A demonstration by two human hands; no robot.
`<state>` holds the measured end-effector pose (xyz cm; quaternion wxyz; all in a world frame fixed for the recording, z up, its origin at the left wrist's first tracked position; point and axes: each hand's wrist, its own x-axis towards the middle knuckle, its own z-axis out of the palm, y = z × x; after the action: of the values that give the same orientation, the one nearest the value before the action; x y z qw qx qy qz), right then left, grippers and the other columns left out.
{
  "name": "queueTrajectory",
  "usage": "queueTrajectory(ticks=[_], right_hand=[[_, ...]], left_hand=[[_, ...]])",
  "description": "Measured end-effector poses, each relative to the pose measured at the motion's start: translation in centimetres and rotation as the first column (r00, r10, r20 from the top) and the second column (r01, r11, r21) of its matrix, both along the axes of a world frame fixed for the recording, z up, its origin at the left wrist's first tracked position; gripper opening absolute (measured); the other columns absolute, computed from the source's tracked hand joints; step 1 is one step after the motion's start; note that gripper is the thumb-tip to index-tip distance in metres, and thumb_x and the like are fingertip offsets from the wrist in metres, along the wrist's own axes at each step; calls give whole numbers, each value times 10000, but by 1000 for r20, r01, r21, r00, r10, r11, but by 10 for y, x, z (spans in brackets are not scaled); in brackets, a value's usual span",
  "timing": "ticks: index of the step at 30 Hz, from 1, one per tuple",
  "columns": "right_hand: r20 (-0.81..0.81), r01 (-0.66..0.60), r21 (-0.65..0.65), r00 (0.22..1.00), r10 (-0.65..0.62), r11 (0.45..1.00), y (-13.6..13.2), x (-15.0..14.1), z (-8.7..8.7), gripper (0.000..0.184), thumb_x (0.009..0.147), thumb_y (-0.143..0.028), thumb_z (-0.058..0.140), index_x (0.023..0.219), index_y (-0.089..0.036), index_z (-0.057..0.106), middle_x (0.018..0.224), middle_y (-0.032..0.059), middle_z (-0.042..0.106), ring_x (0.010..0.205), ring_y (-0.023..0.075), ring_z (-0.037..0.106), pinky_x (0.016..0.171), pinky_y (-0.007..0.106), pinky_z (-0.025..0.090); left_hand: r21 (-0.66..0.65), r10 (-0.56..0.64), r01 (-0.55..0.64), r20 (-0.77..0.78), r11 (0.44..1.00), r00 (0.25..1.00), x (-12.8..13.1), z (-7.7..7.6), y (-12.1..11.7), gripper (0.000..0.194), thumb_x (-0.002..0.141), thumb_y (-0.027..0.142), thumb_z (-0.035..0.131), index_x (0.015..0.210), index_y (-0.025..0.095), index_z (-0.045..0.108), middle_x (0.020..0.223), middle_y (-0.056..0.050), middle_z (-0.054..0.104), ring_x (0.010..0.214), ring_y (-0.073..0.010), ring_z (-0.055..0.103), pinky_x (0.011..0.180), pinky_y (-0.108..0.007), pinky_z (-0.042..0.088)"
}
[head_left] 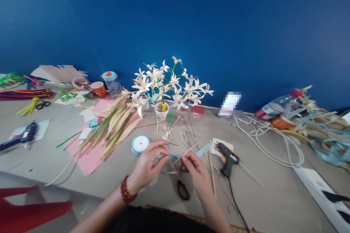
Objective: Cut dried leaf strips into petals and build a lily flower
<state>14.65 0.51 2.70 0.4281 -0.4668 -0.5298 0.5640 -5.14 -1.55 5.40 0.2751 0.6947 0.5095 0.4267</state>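
Note:
My left hand (149,162), with a red bead bracelet at its wrist, has thumb and fingers brought together; what they pinch, if anything, is too small to make out. Between the fingers of my right hand (195,169) is a thin pale strip (190,150) that slants up to the right. Just left of my left hand sits a spool of light blue ribbon (140,144). Black scissors (183,190) lie below my right hand, their blades partly hidden. Behind both hands, a paper cup (162,112) holds a bunch of cream husk-like flowers (164,85) on green and blue stems.
A black glue gun (228,158) with its cord lies at right, near thin sticks (212,174). Dried corn husks (116,122) rest on pink paper (87,162) at left. Farther out are a blue glue gun (24,134), a white cable (262,142), a bottle (276,107) and a power strip (317,193).

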Motion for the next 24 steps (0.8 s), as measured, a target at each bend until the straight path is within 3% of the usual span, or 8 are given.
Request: queueTrajectory(ticks=[2, 5, 9, 13, 15, 20, 24], right_hand=[[-22, -28, 6, 999, 28, 1000, -3, -5, -1, 286, 893, -431, 584, 724, -200, 571, 655, -26, 536, 626, 148, 501, 603, 242, 404], [-45, -62, 9, 997, 62, 998, -6, -9, -1, 283, 901, -422, 578, 729, -198, 558, 643, -40, 498, 612, 134, 471, 586, 232, 380], [-75, -75, -15, 994, 74, 997, -5, -9, 2, 285, 892, -428, 599, 736, -191, 577, 655, -27, 541, 630, 135, 489, 604, 234, 390], [-170, -56, -95, 985, 39, 994, -1, -6, 7, 277, 867, -445, 633, 790, -178, 644, 663, -11, 585, 629, 134, 500, 602, 233, 396], [-239, -66, -146, 971, 29, 987, 0, -5, 9, 281, 860, -451, 641, 836, -173, 670, 672, -5, 597, 629, 131, 496, 596, 230, 391], [-374, -140, -241, 926, 41, 960, -2, -8, 13, 277, 829, -429, 692, 758, -166, 640, 659, -5, 600, 612, 115, 482, 591, 223, 373], [-426, -175, -277, 904, 43, 945, -6, -12, 13, 296, 826, -422, 702, 713, -165, 609, 635, -13, 588, 591, 105, 471, 583, 221, 358]], left_hand=[[24, -35, 34, 16, 999, 999, 8, 6, 1, 152, 887, 230, 566, 1003, 196, 658, 1239, -126, 601, 1132, -245, 569, 999, -379, 427], [-16, -62, 63, 46, 998, 997, 21, 9, 2, 156, 884, 233, 583, 1021, 184, 638, 1070, -104, 643, 1026, -224, 597, 919, -346, 466], [-133, -71, 85, 110, 987, 991, 26, 1, 5, 111, 896, 192, 555, 966, 179, 641, 900, -47, 656, 849, -177, 611, 792, -287, 478], [-204, -17, 68, 242, 977, 970, 24, -8, 3, 246, 902, 197, 547, 1146, 200, 580, 875, -20, 624, 810, -158, 596, 765, -272, 485], [-189, 27, 28, 282, 982, 959, 23, -9, 2, 266, 918, 201, 524, 1181, 206, 554, 892, -21, 606, 827, -155, 589, 778, -274, 485], [-75, -37, 56, 228, 996, 973, 24, 2, 3, 170, 932, 150, 481, 954, 181, 647, 923, -43, 618, 890, -157, 598, 822, -272, 471], [0, -38, 38, 160, 999, 986, 28, 8, 5, 154, 906, 130, 530, 977, 175, 659, 942, -58, 639, 903, -162, 614, 820, -269, 487]])
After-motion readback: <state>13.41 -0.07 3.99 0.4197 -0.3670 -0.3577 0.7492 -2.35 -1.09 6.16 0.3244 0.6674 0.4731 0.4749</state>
